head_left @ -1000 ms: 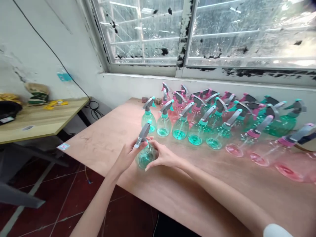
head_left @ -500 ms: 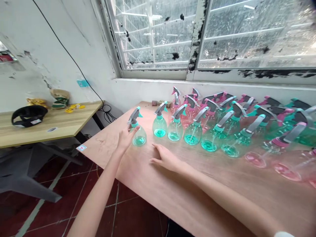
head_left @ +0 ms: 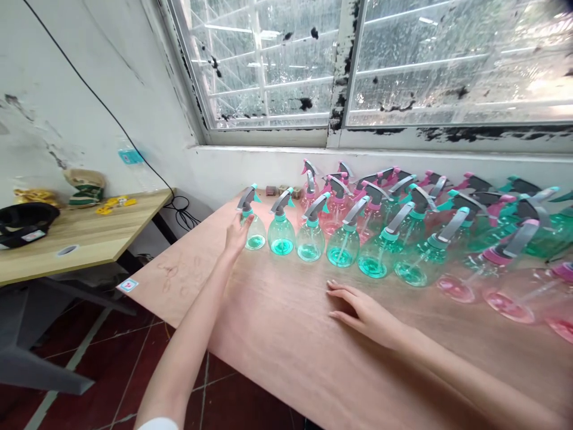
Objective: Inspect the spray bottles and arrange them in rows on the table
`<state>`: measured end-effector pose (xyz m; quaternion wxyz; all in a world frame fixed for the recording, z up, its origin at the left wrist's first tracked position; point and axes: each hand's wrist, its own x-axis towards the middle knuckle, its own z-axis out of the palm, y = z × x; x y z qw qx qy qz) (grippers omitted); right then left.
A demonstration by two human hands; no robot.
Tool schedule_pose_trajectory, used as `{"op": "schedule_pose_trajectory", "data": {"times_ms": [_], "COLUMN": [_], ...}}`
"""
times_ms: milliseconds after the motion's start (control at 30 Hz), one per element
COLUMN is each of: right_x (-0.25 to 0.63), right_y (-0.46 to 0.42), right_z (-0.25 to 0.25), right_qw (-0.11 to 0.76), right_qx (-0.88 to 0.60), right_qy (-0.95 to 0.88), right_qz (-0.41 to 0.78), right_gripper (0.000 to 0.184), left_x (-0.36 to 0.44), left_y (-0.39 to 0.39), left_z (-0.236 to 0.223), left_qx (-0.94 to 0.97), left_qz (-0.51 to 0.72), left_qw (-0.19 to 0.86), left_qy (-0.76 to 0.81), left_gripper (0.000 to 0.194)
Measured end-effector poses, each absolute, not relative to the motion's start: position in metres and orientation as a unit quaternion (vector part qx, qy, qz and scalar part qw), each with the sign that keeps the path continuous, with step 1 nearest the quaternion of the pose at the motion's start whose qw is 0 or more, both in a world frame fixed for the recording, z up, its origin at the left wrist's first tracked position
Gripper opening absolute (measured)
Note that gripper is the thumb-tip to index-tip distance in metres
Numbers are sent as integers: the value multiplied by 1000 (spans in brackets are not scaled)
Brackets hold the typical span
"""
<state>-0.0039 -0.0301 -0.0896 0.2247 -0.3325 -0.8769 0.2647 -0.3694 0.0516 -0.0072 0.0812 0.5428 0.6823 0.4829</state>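
Observation:
My left hand [head_left: 237, 233] is closed round the neck and side of a clear spray bottle [head_left: 256, 237] with a grey and teal trigger head. That bottle stands upright on the wooden table [head_left: 268, 310], at the left end of a row of teal spray bottles. Just right of it is another green-tinted spray bottle [head_left: 281, 236]. My right hand [head_left: 362, 313] hovers low over or rests on the table in front of the row, fingers apart, holding nothing; whether it touches the wood I cannot tell. Nearest to it is a green spray bottle [head_left: 342, 248].
Pink spray bottles [head_left: 335, 209] crowd behind the row, and more pink ones [head_left: 510, 298] stand at the right. Small boxes [head_left: 286, 191] lie by the wall. At the left a second table [head_left: 89, 239] bears a black headband [head_left: 27, 224], a bag [head_left: 85, 185] and yellow pieces [head_left: 116, 204].
My left hand has moved the spray bottle back and right, closer to the row's end. My right hand has shifted right along the table. The view has turned slightly.

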Motion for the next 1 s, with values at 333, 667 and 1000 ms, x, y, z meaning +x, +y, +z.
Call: {"op": "schedule_pose_trajectory", "data": {"times_ms": [333, 667, 1000], "right_x": [41, 65, 83], "right_y": [-42, -54, -71], "right_z": [-98, -106, -99], "right_qw": [196, 182, 200], "right_qx": [-378, -388, -399], "right_qy": [-870, -881, -872], "right_qz": [249, 201, 203], "right_gripper": [49, 49, 46], "left_x": [-326, -277, -277], "left_y": [-5, 44, 17], "left_z": [-24, -15, 4], "left_qx": [481, 550, 554], "left_qz": [581, 499, 388], "left_qw": [-24, 15, 24], "left_qy": [657, 670, 737], "left_gripper": [41, 53, 45]}}
